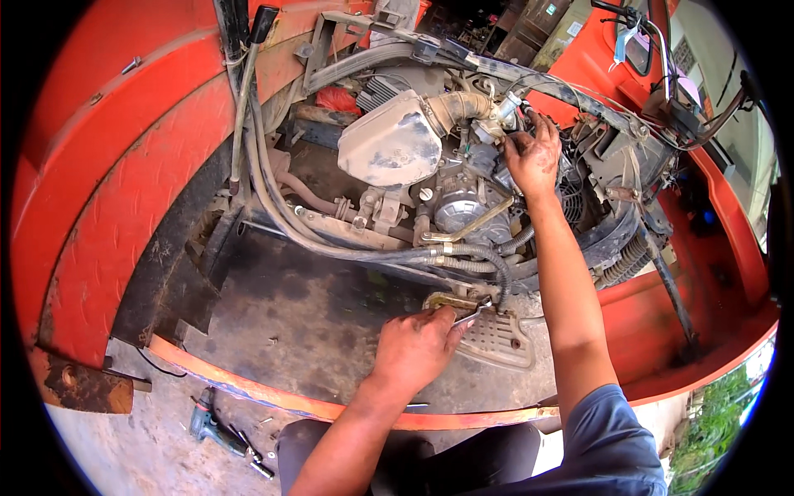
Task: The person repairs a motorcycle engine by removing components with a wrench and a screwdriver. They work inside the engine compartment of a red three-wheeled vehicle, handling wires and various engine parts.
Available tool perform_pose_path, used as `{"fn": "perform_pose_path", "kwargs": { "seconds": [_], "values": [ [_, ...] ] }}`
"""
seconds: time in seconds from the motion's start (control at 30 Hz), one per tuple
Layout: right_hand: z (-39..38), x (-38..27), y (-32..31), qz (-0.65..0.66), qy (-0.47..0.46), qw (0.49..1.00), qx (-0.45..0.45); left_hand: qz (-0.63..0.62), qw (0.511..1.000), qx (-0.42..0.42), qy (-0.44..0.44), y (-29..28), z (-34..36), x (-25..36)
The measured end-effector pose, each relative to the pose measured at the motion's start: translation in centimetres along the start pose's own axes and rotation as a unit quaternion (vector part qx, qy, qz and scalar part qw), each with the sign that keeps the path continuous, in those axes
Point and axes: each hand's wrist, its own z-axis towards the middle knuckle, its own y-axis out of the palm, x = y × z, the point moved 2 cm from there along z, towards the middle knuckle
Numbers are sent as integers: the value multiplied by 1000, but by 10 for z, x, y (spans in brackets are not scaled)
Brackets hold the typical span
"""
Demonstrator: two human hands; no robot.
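Your left hand (413,351) grips a wrench (474,315) at the beige foot pedal (506,341), toward the floor panel's (289,331) near edge. Your right hand (533,159), fingers bent, is beside the carburetor (486,131); its hold is indiscernible.

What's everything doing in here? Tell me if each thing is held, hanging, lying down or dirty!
Left hand: closed on the silver wrench
Silver wrench: held
Right hand: bent, grip unclear
Engine: uncovered, dirty
Beige box: dusty, scuffed
Drill: lying on the floor
Blue mask: hanging
Bolt: lying down
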Motion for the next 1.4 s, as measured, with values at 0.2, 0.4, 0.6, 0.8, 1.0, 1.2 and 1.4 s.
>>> {"fn": "perform_pose_path", "kwargs": {
  "seconds": [0.2,0.4,0.6,0.8,1.0,1.2,1.4],
  "values": [
    [0,2,9,-69,-14,997,-14,-21,1000,-2,7,1,-1,1],
    [-2,3,3,-30,-1,1000,-4,-13,1000,8,16,0,-1,0],
    [-2,7,5,-38,-10,999,-17,-17,1000,14,20,0,-1,0],
    [3,4,10,-59,-12,998,-16,-16,1000,18,16,1,-1,3],
    [1,7,8,-25,10,1000,16,-5,1000,0,4,1,0,1],
    [12,12,12,-22,-20,999,34,1,1000,3,12,2,1,1],
    [21,15,26,0,-47,996,71,-2,1000,10,10,2,2,2]
  ]
}}
